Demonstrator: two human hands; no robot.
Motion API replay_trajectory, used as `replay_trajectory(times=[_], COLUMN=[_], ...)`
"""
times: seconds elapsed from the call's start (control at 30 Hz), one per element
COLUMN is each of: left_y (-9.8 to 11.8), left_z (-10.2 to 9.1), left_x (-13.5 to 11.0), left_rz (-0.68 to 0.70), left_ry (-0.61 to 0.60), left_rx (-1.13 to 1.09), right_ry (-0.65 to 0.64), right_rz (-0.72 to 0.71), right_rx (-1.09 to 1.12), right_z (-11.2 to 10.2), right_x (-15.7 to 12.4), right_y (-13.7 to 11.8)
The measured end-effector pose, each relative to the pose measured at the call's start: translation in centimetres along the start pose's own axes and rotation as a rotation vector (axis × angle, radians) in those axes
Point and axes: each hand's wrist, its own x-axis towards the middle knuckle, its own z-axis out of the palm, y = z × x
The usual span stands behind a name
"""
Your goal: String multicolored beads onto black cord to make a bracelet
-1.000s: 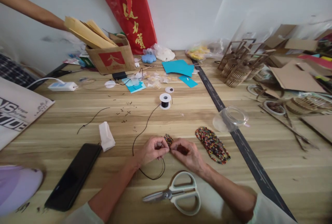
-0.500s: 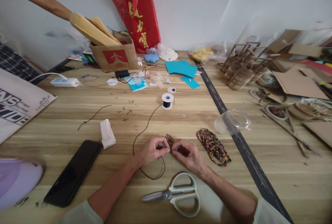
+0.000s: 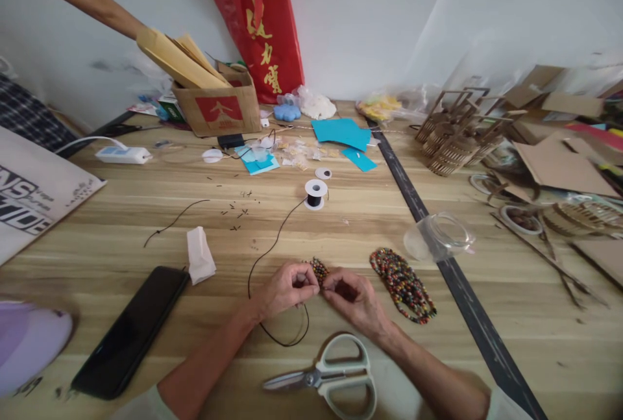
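1. Multicoloured bead bundle (image 3: 318, 269): on the table (image 3: 341, 232), between the hands at the fingertips, partly hidden.
2. Left hand (image 3: 288, 287): thumb and index pinched together. Right hand (image 3: 354, 298): same. Can't tell what's in either pinch, too small.
3. Black cord (image 3: 285, 346): from spool (image 3: 315, 194), loops near left hand.
4. Bead strands (image 3: 403, 285) right; scissors (image 3: 313, 378) nearer the wearer.

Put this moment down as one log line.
left hand: pinched near bead cluster; right hand: pinched near same cluster; pinched item: unclear; black cord: running from spool toward left hand; scissors: lying unheld
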Motion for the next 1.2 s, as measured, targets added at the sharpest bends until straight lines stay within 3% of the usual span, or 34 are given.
replay_trajectory(times=[0.6,1.2], left_y=[0.3,0.1], left_z=[0.0,0.1], left_x=[-0.1,-0.1], left_rz=[-0.045,-0.035], left_ry=[-0.005,0.004], left_rx=[0.022,0.038], right_ry=[-0.027,-0.068], right_rz=[0.066,0.024], right_rx=[0.031,0.041], right_z=[-0.1,-0.2], right_x=[-0.1,-0.1], right_y=[0.5,1.3])
